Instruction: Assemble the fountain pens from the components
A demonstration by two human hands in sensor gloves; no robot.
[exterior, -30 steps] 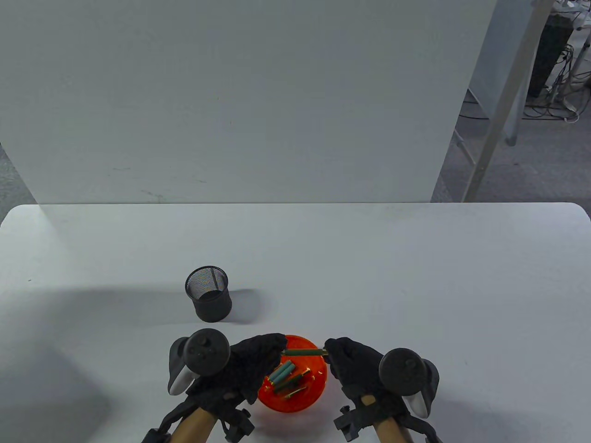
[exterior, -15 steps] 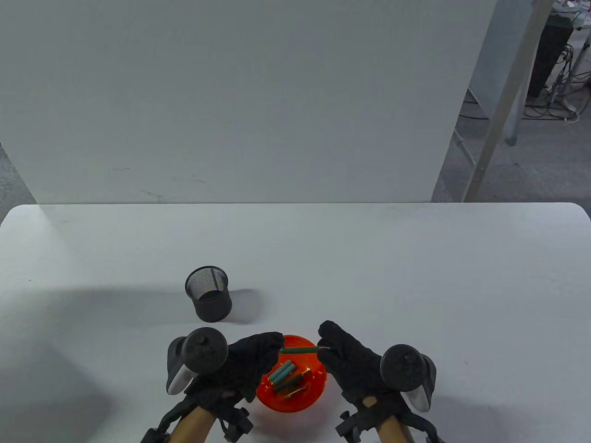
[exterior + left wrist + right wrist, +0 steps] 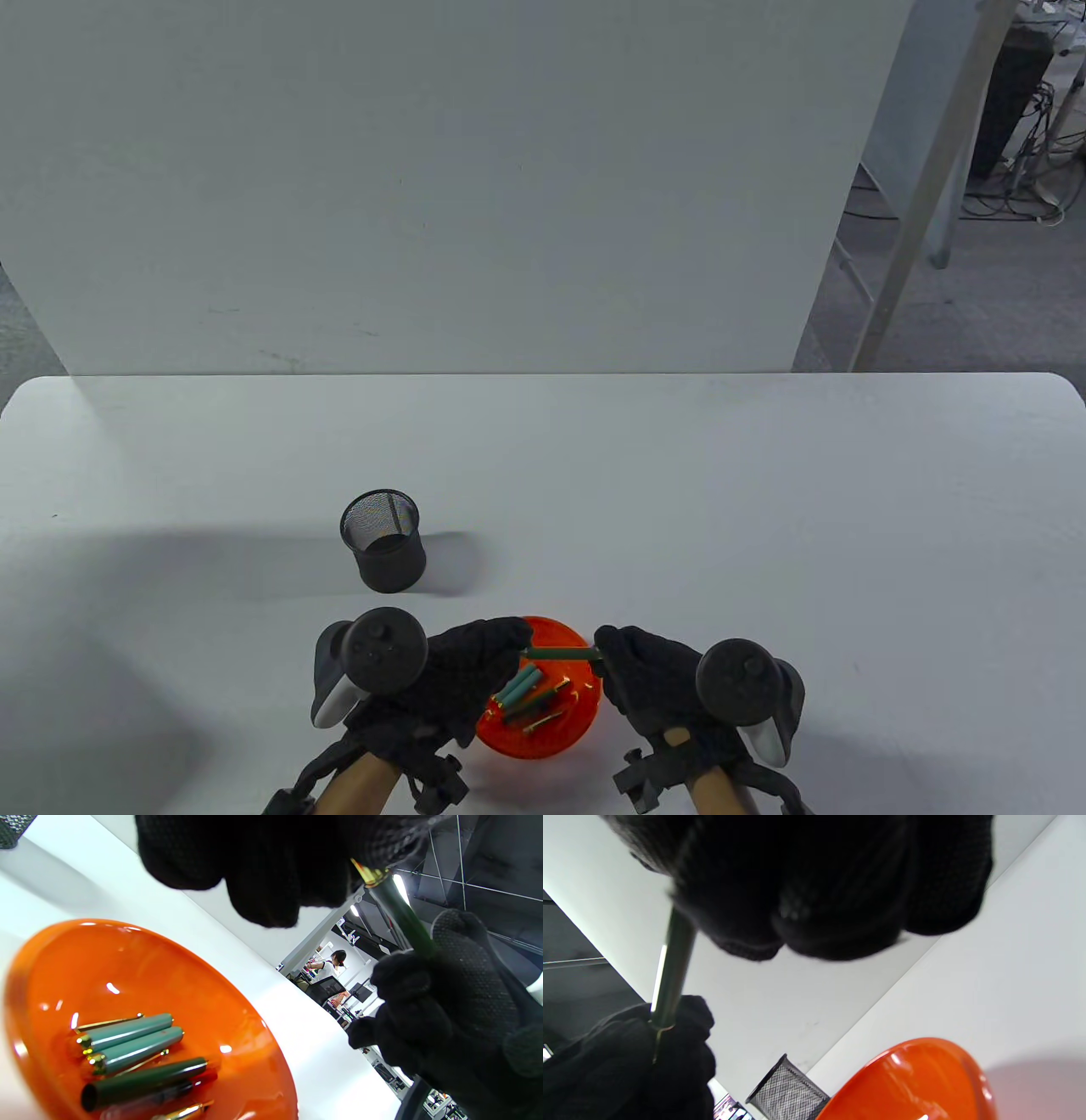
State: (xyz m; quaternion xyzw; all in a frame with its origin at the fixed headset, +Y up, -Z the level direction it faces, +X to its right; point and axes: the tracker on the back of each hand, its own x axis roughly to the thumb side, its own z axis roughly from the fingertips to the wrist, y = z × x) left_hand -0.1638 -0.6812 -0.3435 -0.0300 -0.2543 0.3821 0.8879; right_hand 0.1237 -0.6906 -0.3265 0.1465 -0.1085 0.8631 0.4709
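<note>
Both hands clamp one dark green pen barrel [image 3: 557, 653] by its ends and hold it level above the far rim of the orange bowl [image 3: 567, 632], clear of the parts inside. The left hand [image 3: 462, 675] has its fingertips [image 3: 263, 878] curled over the end with the gold ring, and in the left wrist view a gold tip runs from that ring into the glove. The right hand [image 3: 649, 679] grips the other end, fingers [image 3: 835, 908] bunched round it and knuckles turned toward the bowl. Each hand wears a black knitted glove and carries a round dark tracker on its back, with straps at the wrist. Under the barrel the bowl sits at the near edge of the table [image 3: 764, 509], about midway along it, and both hands overlap its left and right rims in the table view. Inside lie two pale teal caps [image 3: 127, 1041] with gold clips side by side, a dark green tube [image 3: 144, 1082] open at one end next to them, and a gold-coloured piece at the near side, partly cut off. The bowl is glossy and shallow, with bright glints on it. A black wire-mesh cup [image 3: 383, 540] stands upright beyond the left hand, well apart from the bowl. The table is smooth, white and round-cornered, with a pale board standing along its far edge.
</note>
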